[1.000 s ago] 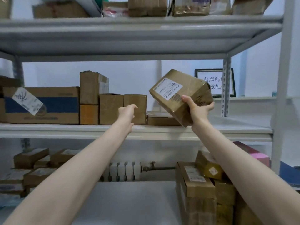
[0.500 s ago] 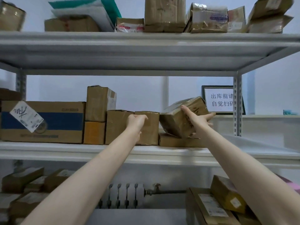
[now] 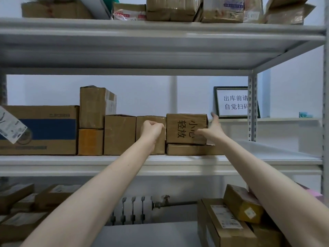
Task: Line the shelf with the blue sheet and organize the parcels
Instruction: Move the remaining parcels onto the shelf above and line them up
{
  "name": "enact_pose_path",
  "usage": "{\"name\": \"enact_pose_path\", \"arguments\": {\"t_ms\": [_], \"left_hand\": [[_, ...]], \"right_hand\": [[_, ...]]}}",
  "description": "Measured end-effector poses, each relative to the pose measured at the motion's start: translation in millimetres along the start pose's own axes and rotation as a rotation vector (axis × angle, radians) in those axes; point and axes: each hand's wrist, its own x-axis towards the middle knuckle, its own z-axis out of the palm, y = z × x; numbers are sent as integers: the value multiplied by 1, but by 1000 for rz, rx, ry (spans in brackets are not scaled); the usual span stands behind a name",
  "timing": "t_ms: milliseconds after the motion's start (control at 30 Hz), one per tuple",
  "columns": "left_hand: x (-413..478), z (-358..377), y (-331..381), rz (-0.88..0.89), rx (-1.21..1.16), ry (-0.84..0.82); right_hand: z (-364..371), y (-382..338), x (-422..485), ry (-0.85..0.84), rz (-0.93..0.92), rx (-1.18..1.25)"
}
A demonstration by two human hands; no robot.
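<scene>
A brown parcel with black printed characters stands upright on a flat brown parcel on the white middle shelf. My right hand lies against its right side, fingers straight and pointing up, thumb across the front. My left hand is a curled fist holding nothing, in front of the neighbouring brown box. Further left in the row stand another brown box and a tall box on an orange-brown one.
A large carton with a blue band fills the shelf's left end. Bare shelf surface runs right to the perforated post, with a framed sign behind. Parcels crowd the top shelf. More parcels are stacked below right.
My right hand carried the tilted parcel in from the right, set it upright on the flat parcel and opened off it. My left fist stayed by the neighbouring box.
</scene>
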Motion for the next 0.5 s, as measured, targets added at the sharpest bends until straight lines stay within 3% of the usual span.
{"name": "enact_pose_path", "arguments": {"t_ms": [167,500], "left_hand": [[1,10,-2,60,164,-89],[-7,31,-13,-91,251,-247]], "right_hand": [[-1,-1,7,-46,-8,148],[12,20,9,1,-29,87]]}}
